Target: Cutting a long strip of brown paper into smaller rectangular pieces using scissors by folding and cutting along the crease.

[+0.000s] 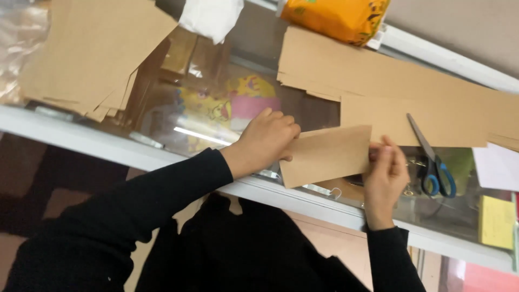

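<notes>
From the head camera, both hands hold a brown paper rectangle (326, 155) above the near edge of a glass-topped surface (162, 130). The left hand (266, 141) pinches its left end, fingers curled over the top and thumb beneath; the right hand (385, 172) grips the right end between thumb and fingertips, wrist bent upward. Both forearms, in black sleeves, reach up from below.

The sheet is thin and held only at its ends, so an uneven pull could crease or tear it, and a loosened pinch would probably let it slip off the near edge.

Blue-handled scissors (431, 160) lie just right of the right hand, blades resting on long brown paper strips (411, 97). A stack of brown sheets (89, 54) sits toward the far left corner, an orange packet (338, 16) at the far edge, and a yellow notepad (496, 221) at the right.
</notes>
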